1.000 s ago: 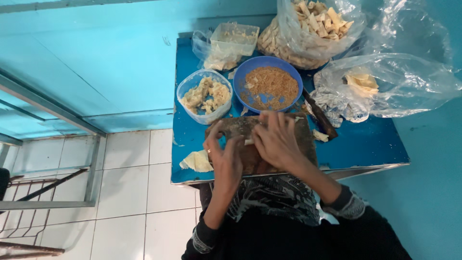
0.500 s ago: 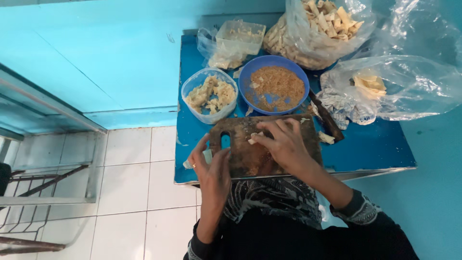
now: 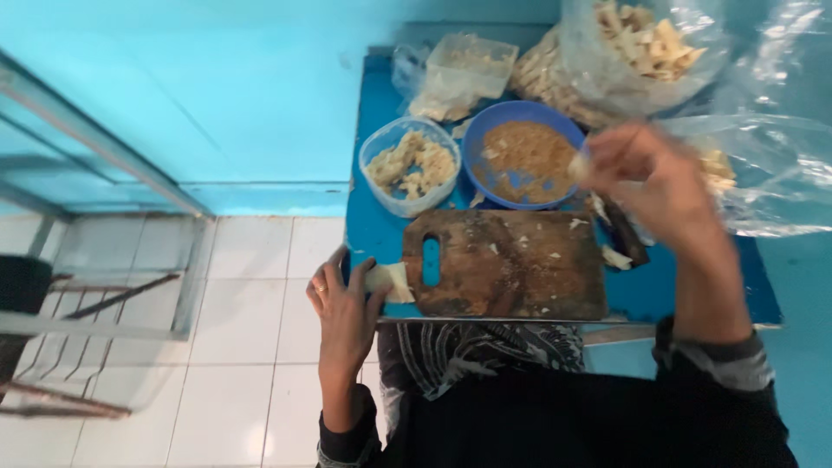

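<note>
Down at the near left corner of the blue table (image 3: 381, 234), the left hand (image 3: 347, 305) rests with its fingers loosely curled around a pale, flat piece of food (image 3: 392, 281), thumb and fingertips touching it at the table's edge, just left of the wooden cutting board (image 3: 511, 264). A ring shows on one finger of that hand. The board lies flat along the near edge of the table, dark and worn, with an oblong handle slot near its left end and a few pale crumbs scattered over it. The right hand (image 3: 646, 178) is raised above the table beyond the board's far right corner, blurred, its fingers pinched together on a small pale piece (image 3: 579, 166) right at the rim of the blue bowl (image 3: 523, 152). That bowl holds a brown crumbly filling and stands just past the board. Beside it on the left sits a clear round plastic tub (image 3: 409, 166) of pale chunky pieces. Farther back a clear square container (image 3: 468, 65) sits inside a plastic bag, and large clear plastic bags (image 3: 641, 52) of pale strips crowd the far right of the table. White floor tiles (image 3: 260, 286) lie to the left, below a turquoise wall.
</note>
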Motion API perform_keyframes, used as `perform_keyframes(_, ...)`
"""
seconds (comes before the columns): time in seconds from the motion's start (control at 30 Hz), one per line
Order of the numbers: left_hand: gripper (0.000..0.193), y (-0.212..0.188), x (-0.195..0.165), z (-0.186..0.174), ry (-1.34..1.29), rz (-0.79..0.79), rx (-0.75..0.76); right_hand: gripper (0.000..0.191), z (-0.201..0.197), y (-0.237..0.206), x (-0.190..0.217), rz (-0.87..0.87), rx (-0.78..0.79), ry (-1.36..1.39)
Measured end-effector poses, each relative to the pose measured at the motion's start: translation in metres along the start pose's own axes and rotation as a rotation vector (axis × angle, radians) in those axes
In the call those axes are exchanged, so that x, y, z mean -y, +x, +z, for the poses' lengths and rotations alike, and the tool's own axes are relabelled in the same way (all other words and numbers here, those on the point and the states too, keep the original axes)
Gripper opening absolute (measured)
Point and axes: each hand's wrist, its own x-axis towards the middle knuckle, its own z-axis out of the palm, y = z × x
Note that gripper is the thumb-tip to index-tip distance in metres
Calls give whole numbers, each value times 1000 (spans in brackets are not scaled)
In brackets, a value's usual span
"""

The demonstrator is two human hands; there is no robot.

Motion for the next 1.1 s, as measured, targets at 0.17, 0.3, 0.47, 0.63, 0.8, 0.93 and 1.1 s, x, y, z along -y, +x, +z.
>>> perform_keyframes(0.17,16,12,-9,1,-32,25,60,30,-51,65,-50,-46,-341,219)
perform_keyframes(0.3,13,13,-17,-5,-253,-138,78,29,-45,120,-106,-92,-394,72)
perform_keyframes(0.47,22,16,-38,-1,-768,-313,50,28,-31,128,-110,-167,-348,-545)
perform_keyframes(0.63,27,22,-55,29,-1244,-332,157,16,9,79,-23,-352,-403,-212)
perform_keyframes(0.8,25,9,-57,65,-1252,-283,198,28,84,-51,66,-544,119,-282)
perform_keyframes(0.93,24,-1,-53,75,-1246,-300,247,36,115,-81,65,-373,58,-87)
perform_keyframes(1.1,23,-6,-54,66,-1313,-308,307,20,139,-91,28,313,107,592)
